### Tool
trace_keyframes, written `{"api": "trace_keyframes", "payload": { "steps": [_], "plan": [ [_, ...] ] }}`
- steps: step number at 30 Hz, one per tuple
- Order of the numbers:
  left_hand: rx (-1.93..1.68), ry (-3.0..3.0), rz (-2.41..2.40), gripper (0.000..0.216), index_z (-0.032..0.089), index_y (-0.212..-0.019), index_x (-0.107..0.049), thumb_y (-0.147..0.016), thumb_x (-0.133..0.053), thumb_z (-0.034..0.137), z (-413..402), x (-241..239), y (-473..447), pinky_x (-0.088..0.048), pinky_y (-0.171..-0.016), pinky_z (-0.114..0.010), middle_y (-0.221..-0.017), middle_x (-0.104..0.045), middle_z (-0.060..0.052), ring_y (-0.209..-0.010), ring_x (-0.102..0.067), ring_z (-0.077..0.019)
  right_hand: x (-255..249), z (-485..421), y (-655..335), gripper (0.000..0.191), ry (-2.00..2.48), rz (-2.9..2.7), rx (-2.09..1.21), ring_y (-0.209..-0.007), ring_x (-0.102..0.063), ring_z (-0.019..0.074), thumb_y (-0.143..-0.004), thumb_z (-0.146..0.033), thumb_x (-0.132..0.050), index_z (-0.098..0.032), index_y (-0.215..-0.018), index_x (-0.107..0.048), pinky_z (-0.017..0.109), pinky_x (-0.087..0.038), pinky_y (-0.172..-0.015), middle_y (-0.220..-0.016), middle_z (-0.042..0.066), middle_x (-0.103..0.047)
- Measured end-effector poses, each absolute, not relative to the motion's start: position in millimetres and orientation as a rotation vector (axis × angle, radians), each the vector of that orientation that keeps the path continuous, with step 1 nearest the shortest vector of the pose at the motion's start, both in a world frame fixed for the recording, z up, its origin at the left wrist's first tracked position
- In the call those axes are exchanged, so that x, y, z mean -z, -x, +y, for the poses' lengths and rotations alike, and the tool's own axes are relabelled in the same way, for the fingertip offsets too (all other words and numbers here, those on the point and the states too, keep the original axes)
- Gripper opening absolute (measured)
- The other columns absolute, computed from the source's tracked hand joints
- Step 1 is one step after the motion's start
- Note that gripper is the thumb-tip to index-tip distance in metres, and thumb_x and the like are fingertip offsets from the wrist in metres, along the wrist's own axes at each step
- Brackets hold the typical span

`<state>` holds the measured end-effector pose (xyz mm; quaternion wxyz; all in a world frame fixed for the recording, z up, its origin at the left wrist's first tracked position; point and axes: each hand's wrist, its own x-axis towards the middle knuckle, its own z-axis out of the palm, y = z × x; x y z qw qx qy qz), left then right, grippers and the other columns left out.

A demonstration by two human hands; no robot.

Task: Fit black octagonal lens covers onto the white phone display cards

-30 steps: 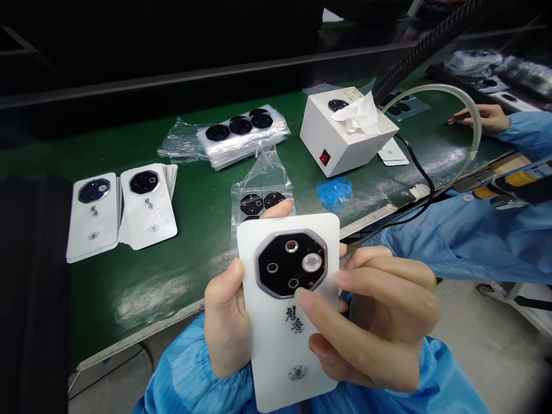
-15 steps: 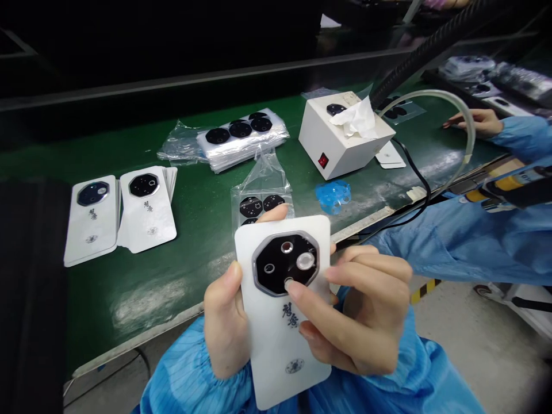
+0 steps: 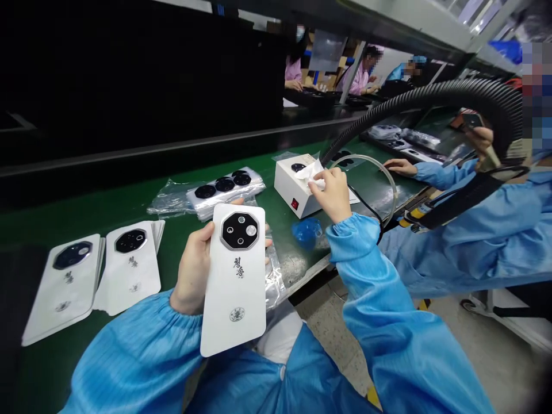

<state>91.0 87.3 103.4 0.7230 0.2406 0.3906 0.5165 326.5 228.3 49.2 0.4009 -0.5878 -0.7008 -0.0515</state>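
My left hand grips a white phone back cover by its left edge, with fingertips showing past its right edge. The cover has a black octagonal camera panel with several round openings, dark lettering and a small round emblem. My right hand is stretched forward, its fingers closed on a crumpled white tissue. That tissue rests on the top of a white box with a red switch. Partly hidden behind the cover is a clear plastic bag.
Stacked white covers lie at left on the green table. Behind sit black lens panels in plastic sleeves. Blue film scraps lie before the box. A ribbed black hose arches at right, near a co-worker's hand.
My right hand has left the cover's camera panel and reached forward right to the tissue. My left hand still holds the cover. The view has tilted up, showing more people behind.
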Motion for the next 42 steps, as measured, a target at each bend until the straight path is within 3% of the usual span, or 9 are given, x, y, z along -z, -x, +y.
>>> {"api": "trace_keyframes", "payload": {
  "steps": [4, 11, 17, 19, 22, 30, 37, 42],
  "plan": [
    [-1.097, -0.622, 0.811, 0.051, 0.026, -0.143, -0.025, -0.092, -0.025, 0.030, 88, -108, -86, -0.056, -0.053, -0.044, -0.096, -0.072, -0.016, -0.069, -0.071, -0.0327, -49, 246, -326, 0.014, 1.579, -1.768, 0.174, -0.091, -0.045, 0.0292, -0.072, -0.031, -0.065, -0.020, -0.073, -0.058, 0.044, -0.041, -0.081, -0.088, 0.009, -0.050],
    [-1.106, -0.669, 0.738, 0.050, 0.030, -0.142, -0.026, -0.093, -0.028, 0.030, 95, -112, -83, -0.057, -0.059, -0.046, -0.101, -0.071, -0.014, -0.080, -0.070, -0.0344, -58, 248, -324, 0.009, 1.555, -1.774, 0.215, -0.091, -0.046, 0.0260, -0.081, -0.024, -0.052, -0.019, -0.074, -0.056, 0.040, -0.039, -0.081, -0.091, 0.010, -0.052],
    [-1.057, -0.618, 0.718, 0.048, 0.030, -0.140, -0.032, -0.092, -0.030, 0.033, 98, -109, -81, -0.057, -0.062, -0.047, -0.105, -0.071, -0.014, -0.083, -0.070, -0.0340, -54, 258, -331, 0.018, 1.520, -1.927, 0.119, -0.084, -0.054, 0.0162, -0.087, -0.030, -0.056, -0.015, -0.077, -0.058, 0.035, -0.044, -0.081, -0.083, 0.002, -0.058],
    [-1.041, -0.594, 0.720, 0.045, 0.024, -0.135, -0.042, -0.092, -0.031, 0.032, 98, -109, -80, -0.058, -0.065, -0.046, -0.105, -0.071, -0.016, -0.087, -0.070, -0.0339, -54, 257, -336, 0.021, 1.495, -1.963, 0.097, -0.087, -0.057, 0.0153, -0.089, -0.034, -0.055, -0.015, -0.082, -0.059, 0.036, -0.046, -0.083, -0.087, 0.002, -0.060],
    [-0.998, -0.603, 0.751, 0.047, 0.012, -0.128, -0.050, -0.091, -0.029, 0.033, 99, -113, -80, -0.058, -0.059, -0.043, -0.094, -0.072, -0.020, -0.074, -0.071, -0.0335, -57, 249, -349, 0.023, 1.462, -1.983, 0.089, -0.093, -0.057, 0.0167, -0.092, -0.035, -0.050, -0.015, -0.087, -0.060, 0.038, -0.045, -0.086, -0.094, 0.003, -0.061],
    [-1.039, -0.649, 0.818, 0.048, 0.025, -0.140, -0.033, -0.092, -0.029, 0.029, 95, -120, -84, -0.055, -0.054, -0.043, -0.090, -0.073, -0.017, -0.065, -0.071, -0.0316, -44, 229, -383, 0.025, 1.418, -2.077, 0.027, -0.108, -0.051, 0.0221, -0.086, -0.040, -0.058, -0.016, -0.093, -0.061, 0.046, -0.036, -0.097, -0.106, 0.005, -0.060],
    [-0.977, -0.670, 0.808, 0.050, 0.026, -0.142, -0.026, -0.093, -0.026, 0.030, 93, -121, -85, -0.054, -0.054, -0.047, -0.089, -0.073, -0.019, -0.065, -0.070, -0.0328, -52, 218, -370, 0.020, 1.297, -1.899, -0.162, -0.102, -0.051, 0.0215, -0.084, -0.035, -0.056, -0.017, -0.076, -0.056, 0.045, -0.034, -0.096, -0.091, 0.005, -0.060],
    [-1.003, -0.624, 0.784, 0.053, 0.028, -0.142, -0.027, -0.090, -0.033, 0.027, 91, -115, -89, -0.055, -0.058, -0.049, -0.101, -0.071, -0.018, -0.076, -0.071, -0.0350, -58, 161, -337, 0.021, 1.100, -1.754, -0.580, -0.081, -0.056, 0.0186, -0.081, -0.033, -0.046, -0.020, -0.065, -0.043, 0.036, -0.046, -0.075, -0.091, 0.007, -0.060]
  ]
}}
